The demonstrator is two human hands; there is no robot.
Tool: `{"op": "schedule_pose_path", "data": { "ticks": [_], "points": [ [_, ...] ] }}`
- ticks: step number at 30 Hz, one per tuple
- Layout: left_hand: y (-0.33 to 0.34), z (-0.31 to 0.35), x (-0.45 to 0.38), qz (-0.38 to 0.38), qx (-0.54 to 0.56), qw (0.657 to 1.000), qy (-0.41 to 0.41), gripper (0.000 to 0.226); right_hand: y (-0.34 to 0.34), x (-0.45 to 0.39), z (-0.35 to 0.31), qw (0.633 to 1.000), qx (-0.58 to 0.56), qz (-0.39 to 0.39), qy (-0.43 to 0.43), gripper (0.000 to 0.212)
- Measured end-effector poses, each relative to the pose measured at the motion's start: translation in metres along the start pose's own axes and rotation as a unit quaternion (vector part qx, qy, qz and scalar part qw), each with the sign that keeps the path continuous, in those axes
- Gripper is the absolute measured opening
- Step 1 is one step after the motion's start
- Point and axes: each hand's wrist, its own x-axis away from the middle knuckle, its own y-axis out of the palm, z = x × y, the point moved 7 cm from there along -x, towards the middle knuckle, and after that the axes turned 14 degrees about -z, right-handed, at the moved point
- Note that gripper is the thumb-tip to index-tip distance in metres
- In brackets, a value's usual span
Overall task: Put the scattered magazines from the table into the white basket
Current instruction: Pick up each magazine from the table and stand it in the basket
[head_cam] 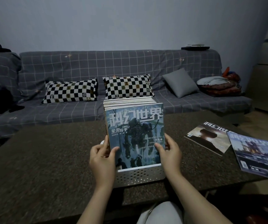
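1. Left hand: bare, with no glove, ring or watch visible.
2. Right hand: bare, likewise unadorned.
3. Forearms: both uncovered from the wrist down to the frame edge, with no sleeve in view.
4. Trouser leg: light grey fabric over one knee, showing at the bottom edge between the forearms, its surface plain and unpatterned.

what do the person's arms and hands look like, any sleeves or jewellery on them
Both forearms are bare up to the frame's bottom edge, with no sleeves showing. The left hand and right hand wear no gloves, and no rings, watch or bracelets can be seen. Fingernails look short and unpainted.
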Motion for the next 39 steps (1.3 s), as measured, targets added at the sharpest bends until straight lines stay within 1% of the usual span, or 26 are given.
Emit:
{"op": "schedule_pose_path", "data": {
  "ticks": [5, 9, 12, 18, 21, 24, 26, 28, 32, 33, 35, 39],
  "points": [
    [0.001, -0.005, 0.004, -0.006, -0.013, 1.000, -0.013, 0.056, -0.001, 0.002, 0.001, 0.999, 0.040, 0.013, -0.001, 0.048],
    [0.004, -0.004, 0.006, -0.026, -0.028, 0.999, -0.016, 0.052, 0.002, 0.002, 0.002, 1.000, 0.028, -0.005, 0.011, 0.051],
    [0.005, -0.005, 0.005, -0.025, -0.030, 0.999, -0.031, 0.049, 0.005, 0.002, 0.003, 0.999, 0.038, -0.012, 0.025, 0.055],
    [0.007, -0.004, 0.006, -0.029, -0.052, 0.997, -0.048, 0.042, 0.004, 0.005, 0.002, 0.998, 0.058, -0.019, 0.027, 0.053],
    [0.008, -0.003, 0.007, -0.034, -0.054, 0.996, -0.057, 0.045, 0.004, 0.004, 0.001, 0.996, 0.073, -0.030, 0.031, 0.053],
    [0.011, -0.001, 0.011, -0.052, -0.045, 0.996, -0.059, 0.054, 0.004, 0.003, 0.001, 0.996, 0.072, -0.049, 0.035, 0.054],
    [0.015, 0.005, 0.015, -0.054, -0.037, 0.997, -0.047, 0.060, 0.003, 0.003, 0.000, 0.996, 0.043, -0.065, 0.034, 0.057],
    [0.018, 0.018, 0.022, -0.039, -0.056, 0.997, -0.017, 0.063, 0.001, 0.005, 0.000, 0.996, -0.005, -0.080, 0.029, 0.059],
    [0.032, 0.047, 0.037, -0.009, -0.106, 0.993, 0.042, 0.049, -0.010, 0.014, -0.005, 0.995, -0.052, -0.085, 0.006, 0.055],
    [0.039, 0.053, 0.040, -0.016, -0.103, 0.993, 0.051, 0.046, -0.015, 0.017, -0.006, 0.995, -0.056, -0.080, -0.001, 0.053],
    [0.058, 0.063, 0.046, -0.052, -0.085, 0.993, 0.069, 0.044, -0.029, 0.021, -0.007, 0.996, -0.050, -0.071, -0.012, 0.049],
    [0.115, 0.080, 0.055, -0.177, -0.037, 0.978, 0.100, 0.041, -0.068, 0.026, 0.002, 0.998, -0.041, -0.038, -0.015, 0.042]
  ]
}}
